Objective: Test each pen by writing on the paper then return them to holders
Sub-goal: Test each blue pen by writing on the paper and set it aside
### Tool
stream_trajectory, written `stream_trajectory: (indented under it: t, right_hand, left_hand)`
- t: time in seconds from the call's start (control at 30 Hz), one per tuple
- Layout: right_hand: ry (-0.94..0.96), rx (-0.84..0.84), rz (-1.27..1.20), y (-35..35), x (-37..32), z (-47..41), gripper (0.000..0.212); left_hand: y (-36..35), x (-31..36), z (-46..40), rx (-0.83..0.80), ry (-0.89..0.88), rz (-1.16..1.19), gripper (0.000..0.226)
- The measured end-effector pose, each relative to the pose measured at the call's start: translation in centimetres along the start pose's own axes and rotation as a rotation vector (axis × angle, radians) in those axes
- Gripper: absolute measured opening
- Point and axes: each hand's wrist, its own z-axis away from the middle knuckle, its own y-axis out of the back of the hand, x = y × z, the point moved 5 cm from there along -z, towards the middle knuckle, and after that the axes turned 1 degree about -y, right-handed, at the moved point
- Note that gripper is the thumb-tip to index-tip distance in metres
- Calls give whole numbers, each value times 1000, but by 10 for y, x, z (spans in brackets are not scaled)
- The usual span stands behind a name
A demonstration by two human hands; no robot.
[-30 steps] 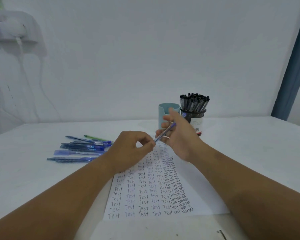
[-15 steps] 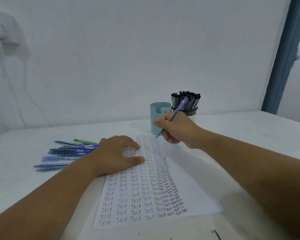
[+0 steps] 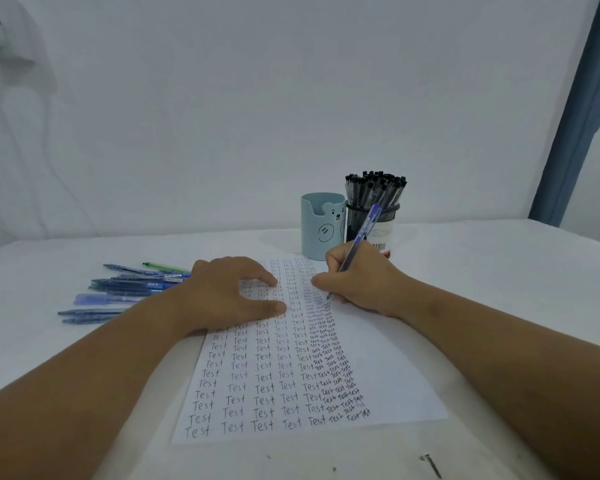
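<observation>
Lowered pen (image 3: pixel 360 239) (tip down-left).

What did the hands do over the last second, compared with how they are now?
The left hand let go of the blue pen and came down flat on the paper. The right hand turned the pen into a writing grip and lowered its tip to the sheet. The loose pens, the bear holder and the mesh holder stayed put.
</observation>
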Motion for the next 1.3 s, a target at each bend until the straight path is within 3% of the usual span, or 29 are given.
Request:
stream_trajectory:
  t: [0.47,0.73,1.3]
  right_hand:
    - [15,-36,18,-6,-1,-3,34]
    - [3,-25,11,-5,-2,-3,40]
    - [37,-26,36,-5,-2,-3,38]
  left_hand:
    - [1,2,-1,-3,0,11,67]
    - [1,1,-2,0,5,-1,55]
    - [2,1,5,-6,-35,-55,67]
